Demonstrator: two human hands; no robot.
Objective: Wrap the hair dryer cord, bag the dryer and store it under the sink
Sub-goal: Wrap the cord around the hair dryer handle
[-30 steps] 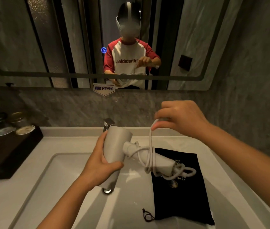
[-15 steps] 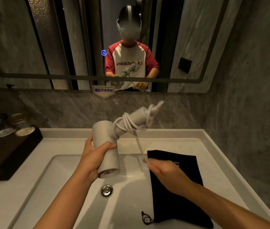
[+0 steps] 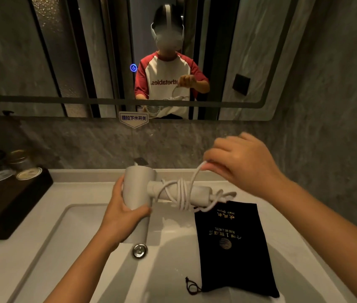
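Note:
My left hand [image 3: 121, 212] grips the barrel of a white hair dryer [image 3: 139, 185] held over the sink, its handle pointing right and level. A white cord [image 3: 182, 193] is wound in several loops around the handle. My right hand [image 3: 242, 161] is above the handle's right end, pinching the free stretch of the cord, which runs taut up from the loops. A black drawstring bag [image 3: 232, 248] with gold print lies flat on the sink's right side, its drawstring at the near end.
The white sink basin [image 3: 74, 237] has a metal drain plug [image 3: 139, 251] below the dryer. A dark wooden tray [image 3: 9, 200] with lidded jars stands at the left. The faucet [image 3: 140, 161] peeks behind the dryer. A mirror fills the wall ahead.
My right hand has swung from low near the bag up and over the handle, carrying the cord around it. The dryer's handle has dropped from tilted upward to level.

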